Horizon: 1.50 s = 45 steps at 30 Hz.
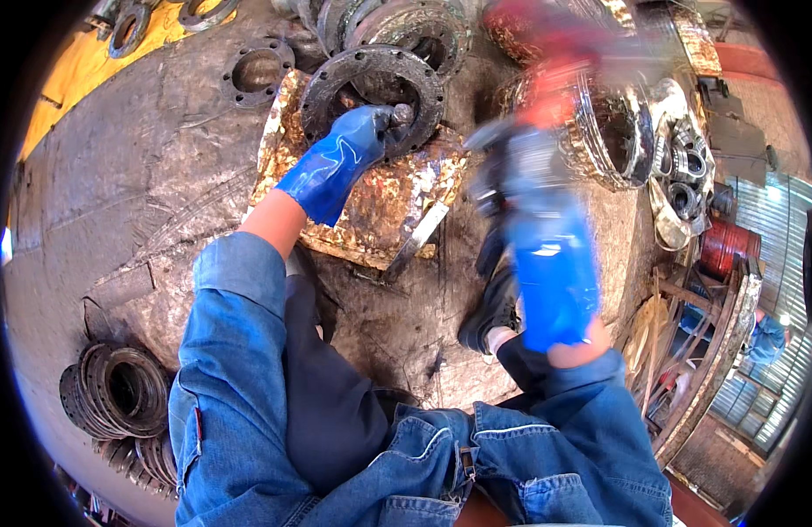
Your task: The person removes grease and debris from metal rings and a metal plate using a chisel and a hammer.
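My left hand (349, 149), in a blue rubber glove, is closed at the lower rim of a dark round flange (428, 92) with bolt holes. Its fingers, darkened at the tips, partly disappear inside the ring. The flange leans on a rusty, flaking block (344, 228). To the right, my right hand (529, 176), also blue-gloved, is smeared by motion. A red tool (551, 92) blurs along with it and appears to be in its grip; its exact kind cannot be made out. Dark blurred parts show beside the glove.
More flanges (336, 26) crowd behind the held one, and another flange (257, 72) lies flat to its left. Stacked rings (125, 391) stand at lower left. Shiny round metal parts (612, 132) and a casting (683, 167) sit at right. A flat metal strip (419, 237) rests against the block.
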Each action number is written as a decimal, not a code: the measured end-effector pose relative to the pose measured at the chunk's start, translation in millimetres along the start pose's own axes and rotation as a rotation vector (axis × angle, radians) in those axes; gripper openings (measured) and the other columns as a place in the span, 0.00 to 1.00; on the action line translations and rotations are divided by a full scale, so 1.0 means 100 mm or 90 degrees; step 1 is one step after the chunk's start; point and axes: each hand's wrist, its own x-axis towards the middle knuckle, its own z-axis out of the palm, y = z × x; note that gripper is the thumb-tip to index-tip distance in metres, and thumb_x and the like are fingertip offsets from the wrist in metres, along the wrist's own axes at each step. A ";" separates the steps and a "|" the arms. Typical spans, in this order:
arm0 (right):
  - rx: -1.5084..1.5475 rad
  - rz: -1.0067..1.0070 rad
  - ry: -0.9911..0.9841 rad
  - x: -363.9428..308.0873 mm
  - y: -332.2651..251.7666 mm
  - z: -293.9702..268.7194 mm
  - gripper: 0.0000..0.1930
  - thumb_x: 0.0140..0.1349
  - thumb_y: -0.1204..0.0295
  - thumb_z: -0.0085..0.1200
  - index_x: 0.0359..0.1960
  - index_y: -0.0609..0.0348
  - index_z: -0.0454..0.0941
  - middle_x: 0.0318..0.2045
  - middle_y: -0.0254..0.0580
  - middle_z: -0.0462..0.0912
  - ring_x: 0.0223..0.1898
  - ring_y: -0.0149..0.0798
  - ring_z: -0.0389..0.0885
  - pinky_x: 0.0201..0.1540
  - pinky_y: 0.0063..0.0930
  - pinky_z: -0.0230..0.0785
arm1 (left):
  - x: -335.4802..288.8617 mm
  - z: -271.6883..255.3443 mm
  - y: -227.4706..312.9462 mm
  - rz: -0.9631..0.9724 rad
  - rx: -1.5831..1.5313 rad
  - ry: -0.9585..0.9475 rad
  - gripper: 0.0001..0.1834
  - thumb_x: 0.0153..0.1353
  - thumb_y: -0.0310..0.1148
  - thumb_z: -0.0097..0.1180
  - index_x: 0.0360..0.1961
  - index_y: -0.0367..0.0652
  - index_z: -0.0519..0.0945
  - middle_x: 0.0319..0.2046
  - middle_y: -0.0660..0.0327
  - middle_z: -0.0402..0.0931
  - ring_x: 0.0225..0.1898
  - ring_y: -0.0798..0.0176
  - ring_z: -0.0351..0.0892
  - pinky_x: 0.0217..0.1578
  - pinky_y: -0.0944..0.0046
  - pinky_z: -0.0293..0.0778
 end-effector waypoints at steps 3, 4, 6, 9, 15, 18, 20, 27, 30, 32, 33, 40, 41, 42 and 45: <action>-0.030 0.260 -0.037 0.01 0.33 0.06 0.23 0.63 0.49 0.51 0.40 0.61 0.76 0.18 0.33 0.73 0.16 0.28 0.70 0.18 0.23 0.63 | 0.05 0.01 0.11 -0.044 0.025 -0.093 0.07 0.57 0.32 0.56 0.36 0.47 0.82 0.32 0.53 0.81 0.32 0.55 0.80 0.35 0.61 0.72; -0.008 0.263 -0.057 -0.03 0.33 0.08 0.24 0.63 0.49 0.51 0.40 0.61 0.76 0.18 0.33 0.74 0.16 0.28 0.70 0.18 0.23 0.63 | 0.01 0.04 0.08 -0.091 -0.049 -0.087 0.06 0.57 0.32 0.56 0.35 0.47 0.82 0.31 0.54 0.81 0.32 0.57 0.80 0.34 0.61 0.72; 0.034 0.208 -0.041 -0.04 0.24 -0.01 0.24 0.63 0.48 0.51 0.40 0.60 0.77 0.18 0.33 0.74 0.17 0.28 0.70 0.19 0.23 0.63 | -0.03 0.07 0.02 -0.191 -0.197 -0.078 0.06 0.57 0.32 0.57 0.35 0.47 0.82 0.30 0.55 0.81 0.31 0.60 0.79 0.34 0.62 0.71; 0.076 0.095 0.037 -0.19 -0.06 -0.24 0.25 0.62 0.46 0.51 0.39 0.60 0.77 0.18 0.33 0.74 0.17 0.28 0.70 0.19 0.23 0.63 | 0.03 -0.01 0.02 -0.345 -0.409 -0.048 0.06 0.58 0.33 0.57 0.36 0.48 0.82 0.28 0.58 0.82 0.29 0.63 0.78 0.33 0.64 0.72; 0.044 -0.042 0.069 -0.16 -0.26 -0.20 0.27 0.61 0.43 0.50 0.39 0.59 0.78 0.19 0.33 0.75 0.19 0.27 0.71 0.21 0.23 0.63 | -0.02 -0.04 -0.38 -0.022 -0.101 0.011 0.07 0.58 0.29 0.54 0.38 0.45 0.81 0.30 0.58 0.81 0.31 0.62 0.78 0.37 0.63 0.72; -0.023 0.014 0.038 -0.06 0.05 -0.06 0.28 0.61 0.42 0.49 0.38 0.58 0.79 0.19 0.33 0.75 0.20 0.27 0.71 0.21 0.23 0.64 | -0.05 -0.12 0.15 -0.058 0.014 -0.047 0.09 0.57 0.26 0.54 0.38 0.45 0.82 0.31 0.59 0.82 0.33 0.65 0.78 0.38 0.65 0.72; -0.108 0.128 -0.004 0.00 0.31 0.09 0.29 0.61 0.41 0.49 0.38 0.58 0.79 0.20 0.33 0.75 0.20 0.27 0.71 0.22 0.23 0.64 | -0.04 -0.10 0.11 -0.079 -0.084 -0.068 0.12 0.54 0.23 0.55 0.40 0.44 0.82 0.32 0.60 0.82 0.35 0.67 0.78 0.37 0.66 0.73; 0.080 0.182 -0.086 -0.17 0.13 -0.17 0.28 0.60 0.43 0.52 0.39 0.60 0.78 0.21 0.30 0.75 0.21 0.26 0.71 0.24 0.21 0.65 | -0.04 0.01 -0.04 -0.204 -0.403 -0.007 0.08 0.61 0.35 0.56 0.38 0.45 0.83 0.32 0.64 0.82 0.33 0.69 0.79 0.35 0.66 0.73; 0.115 0.030 -0.052 -0.24 -0.20 -0.21 0.28 0.61 0.42 0.51 0.38 0.59 0.78 0.20 0.30 0.74 0.20 0.26 0.70 0.23 0.21 0.64 | -0.03 -0.03 -0.35 -0.089 -0.140 -0.006 0.08 0.62 0.34 0.56 0.40 0.46 0.83 0.34 0.62 0.83 0.34 0.67 0.79 0.37 0.66 0.73; 0.123 -0.039 -0.014 -0.25 -0.29 -0.23 0.28 0.61 0.42 0.50 0.37 0.59 0.78 0.20 0.31 0.73 0.19 0.26 0.69 0.22 0.22 0.63 | -0.02 0.02 -0.24 -0.045 -0.088 0.015 0.08 0.62 0.34 0.56 0.41 0.48 0.83 0.35 0.60 0.83 0.34 0.66 0.80 0.37 0.66 0.73; 0.125 -0.053 0.003 -0.24 -0.29 -0.21 0.28 0.61 0.42 0.50 0.37 0.59 0.78 0.19 0.31 0.73 0.19 0.26 0.69 0.22 0.22 0.63 | -0.02 0.03 -0.19 -0.023 -0.061 0.027 0.09 0.62 0.34 0.56 0.42 0.49 0.83 0.35 0.59 0.83 0.35 0.65 0.80 0.37 0.66 0.73; 0.013 0.196 0.017 -0.01 0.40 0.12 0.29 0.62 0.40 0.47 0.35 0.58 0.78 0.18 0.31 0.72 0.18 0.26 0.67 0.20 0.23 0.62 | -0.10 -0.06 0.19 -0.005 0.050 -0.012 0.14 0.46 0.20 0.58 0.37 0.39 0.79 0.30 0.65 0.79 0.36 0.63 0.77 0.41 0.65 0.72; -0.060 0.273 -0.041 -0.02 0.39 0.20 0.30 0.61 0.39 0.47 0.36 0.58 0.78 0.19 0.30 0.72 0.19 0.26 0.68 0.22 0.23 0.63 | -0.12 -0.09 -0.01 -0.014 -0.095 0.002 0.12 0.48 0.21 0.58 0.37 0.39 0.79 0.30 0.65 0.79 0.36 0.63 0.77 0.40 0.65 0.72; -0.066 0.280 -0.065 -0.04 0.36 0.23 0.30 0.61 0.39 0.47 0.36 0.58 0.78 0.19 0.30 0.73 0.19 0.26 0.68 0.22 0.23 0.63 | -0.12 -0.09 -0.20 -0.022 -0.246 0.013 0.11 0.50 0.22 0.58 0.36 0.39 0.79 0.30 0.65 0.79 0.35 0.63 0.78 0.39 0.65 0.72; 0.016 0.200 -0.033 -0.14 0.23 0.06 0.30 0.61 0.39 0.48 0.36 0.58 0.78 0.19 0.30 0.73 0.19 0.25 0.68 0.22 0.22 0.64 | -0.01 -0.09 -0.17 -0.324 -0.620 -0.009 0.07 0.60 0.29 0.56 0.38 0.40 0.80 0.30 0.63 0.80 0.32 0.66 0.77 0.35 0.67 0.72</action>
